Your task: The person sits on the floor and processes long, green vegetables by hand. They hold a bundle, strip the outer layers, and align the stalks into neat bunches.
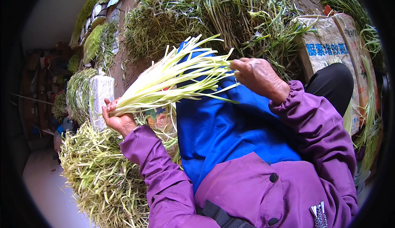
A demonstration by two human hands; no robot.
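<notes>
A fanned bunch of pale yellow-green blanched chives (172,77) spreads across the view, over my lap. My left hand (119,119) grips its whitish base end, palm turned up and fingers curled around the stalks. At the other end, my right hand (257,76) pinches a few leaf tips between thumb and bent forefinger. Beneath the leaves lies a blue cloth (228,120) draped over my legs. Just behind my left hand stands a white plastic-wrapped block (102,100).
Green and withered leaves form a large heap (176,21) ahead. Another heap of yellowish leaves (105,175) lies at left. At right are a printed woven sack (327,43) and my dark-trousered knee (331,86). Several tied bundles (94,41) line the far left.
</notes>
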